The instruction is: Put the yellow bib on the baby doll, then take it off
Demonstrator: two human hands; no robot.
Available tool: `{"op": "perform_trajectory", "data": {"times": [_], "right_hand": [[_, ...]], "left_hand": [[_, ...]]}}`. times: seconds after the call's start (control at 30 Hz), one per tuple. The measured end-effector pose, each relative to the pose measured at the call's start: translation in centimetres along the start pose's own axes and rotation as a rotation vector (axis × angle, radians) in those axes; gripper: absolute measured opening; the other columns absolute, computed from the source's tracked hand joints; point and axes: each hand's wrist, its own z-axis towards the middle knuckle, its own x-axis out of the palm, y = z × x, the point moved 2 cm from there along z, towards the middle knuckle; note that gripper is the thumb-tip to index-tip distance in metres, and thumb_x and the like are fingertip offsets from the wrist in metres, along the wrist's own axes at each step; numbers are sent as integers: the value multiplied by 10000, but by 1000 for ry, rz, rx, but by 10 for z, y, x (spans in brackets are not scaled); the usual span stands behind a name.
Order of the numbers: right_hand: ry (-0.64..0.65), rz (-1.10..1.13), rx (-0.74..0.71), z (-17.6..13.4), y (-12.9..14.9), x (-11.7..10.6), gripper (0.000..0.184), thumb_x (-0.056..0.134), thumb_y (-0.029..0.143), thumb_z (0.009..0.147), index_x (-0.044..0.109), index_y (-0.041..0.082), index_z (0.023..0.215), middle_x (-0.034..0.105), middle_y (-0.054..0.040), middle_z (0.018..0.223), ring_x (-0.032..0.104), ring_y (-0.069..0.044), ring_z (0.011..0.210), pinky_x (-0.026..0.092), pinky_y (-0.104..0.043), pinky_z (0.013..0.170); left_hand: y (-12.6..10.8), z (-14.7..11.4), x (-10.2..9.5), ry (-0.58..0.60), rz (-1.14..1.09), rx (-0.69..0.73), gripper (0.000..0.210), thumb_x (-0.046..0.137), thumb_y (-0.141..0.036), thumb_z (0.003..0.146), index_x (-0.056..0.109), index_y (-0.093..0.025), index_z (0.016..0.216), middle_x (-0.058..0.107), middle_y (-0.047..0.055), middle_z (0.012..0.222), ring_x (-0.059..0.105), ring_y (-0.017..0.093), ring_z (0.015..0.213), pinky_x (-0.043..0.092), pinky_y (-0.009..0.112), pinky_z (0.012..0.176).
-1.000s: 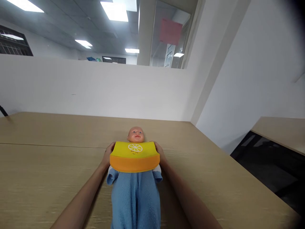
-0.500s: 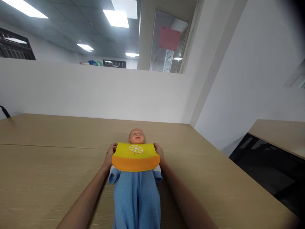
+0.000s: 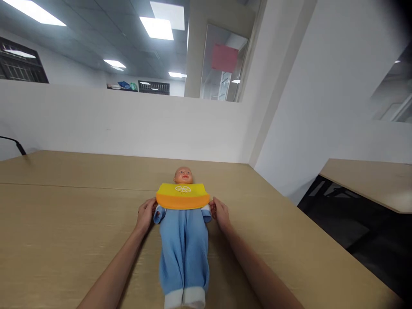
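A baby doll [image 3: 184,253] in a blue outfit with white cuffs lies face up on the table, its head toward the wall. Across its chest lies a yellow bib [image 3: 167,189] with an orange lower pocket and a white citrus-slice print. My left hand [image 3: 146,214] is at the bib's left edge, beside the doll's sleeve, with bent fingers closed at the pocket corner. On the other side, my right hand [image 3: 221,213] has thumb and fingers pinched at the right pocket corner. Parts of both hands' fingertips are hidden at the bib's edges.
The wooden table [image 3: 80,227] has a seam across it and meets a low white wall [image 3: 144,128] at the back. A black cable [image 3: 19,148] lies at the far left. Off to the right stands another table [image 3: 370,182] with a dark underside.
Both hands have slid down from the bib's upper sides to its lower corners. The bib's pocket appears flatter, and the view has shifted so the doll's feet now show.
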Motion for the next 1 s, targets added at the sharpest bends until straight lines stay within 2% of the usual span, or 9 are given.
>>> {"op": "perform_trajectory", "data": {"times": [0.13,0.23,0.4,0.5,0.6,0.7,0.8,0.9,1.0], "right_hand": [[70,-14,67,1,18,12,386,608,552,677,522,181,619,424,53,474,342,-76,433,236,-220,418],[65,-33,97,14,25,19,338,611,501,658,502,185,608,413,61,465,340,-76,432,236,-218,418],[46,-55,89,22,21,21,320,587,474,676,468,195,576,391,63,455,336,-79,433,232,-221,418],[56,-61,60,12,14,19,370,573,527,698,482,187,584,436,42,505,381,-90,488,270,-221,451],[64,-87,-41,3,11,17,421,562,573,713,487,182,574,455,28,548,394,-96,540,292,-223,487],[47,-118,-120,-1,14,15,437,577,578,715,476,185,552,425,32,536,371,-95,542,281,-222,488],[31,-95,-76,0,18,16,409,611,556,690,490,186,563,412,41,513,358,-94,520,269,-221,470],[16,-57,-25,0,19,18,369,621,517,671,490,188,570,400,52,497,342,-87,492,263,-221,456],[7,-37,-14,-3,16,19,354,596,507,676,472,193,568,407,53,495,343,-83,475,263,-223,447]], "left_hand": [[-9,-2,2,-8,-77,-87,371,686,-505,639,682,-139,702,622,18,626,546,136,585,397,224,515],[-14,0,7,44,-109,-101,387,740,-503,591,659,-133,671,570,-4,571,495,105,506,365,206,451],[-15,-3,11,67,-79,-121,414,706,-549,637,612,-147,664,456,-59,518,387,68,418,292,193,384],[-12,-6,6,34,-11,-74,419,665,-561,672,604,-147,659,490,-41,547,437,89,480,344,207,448],[-9,-9,-4,-25,39,14,394,649,-536,684,629,-143,704,585,1,664,530,124,626,423,226,577],[-10,-12,-9,-34,68,69,409,656,-470,670,668,-158,933,620,11,792,565,135,695,458,244,641],[-14,-15,-6,54,93,87,562,643,-426,674,614,-197,1186,596,3,836,554,119,637,468,247,593],[-18,-17,-1,103,106,113,544,609,-446,708,637,-181,1182,621,33,875,563,124,637,477,257,594],[-20,-17,0,98,115,142,494,599,-456,724,676,-158,1109,668,74,939,604,157,726,487,266,638]]}}
